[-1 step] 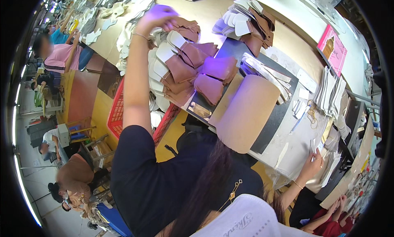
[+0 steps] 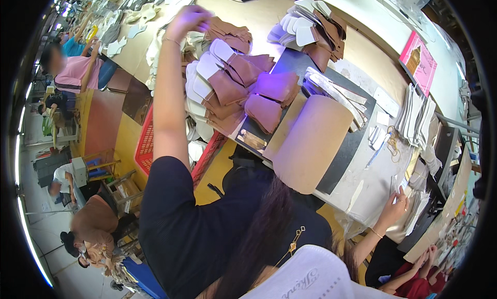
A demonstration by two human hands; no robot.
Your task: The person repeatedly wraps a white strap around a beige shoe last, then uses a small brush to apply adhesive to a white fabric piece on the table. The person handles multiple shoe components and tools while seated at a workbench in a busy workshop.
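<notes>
My left arm reaches far forward, and my left hand (image 2: 189, 19) hovers past the far end of stacked brown pieces (image 2: 228, 35). Its fingers look loosely apart and slightly blurred, with nothing visible in them. Nearer along that arm are fanned stacks of brown and white cut pieces (image 2: 228, 84), leather-like. On the right, my right hand (image 2: 394, 205) rests by the table's edge, fingers pinched around a thin pointed metal tool (image 2: 393, 185), whose kind is unclear. A curved tan board (image 2: 313, 144) stands in front of me, with two brown bundles (image 2: 264, 111) beyond it.
A red plastic basket (image 2: 146, 138) stands left of the table. White strips (image 2: 336, 94) lie on a dark mat (image 2: 336, 159). Another brown and white stack (image 2: 316, 32) sits farther back. A pink sign (image 2: 419, 63) and pale stacked pieces (image 2: 414, 115) are at right. Co-workers sit at left and lower right.
My left hand has drawn slightly to the left, away from the far brown stack, and is less blurred. My right hand has hardly moved.
</notes>
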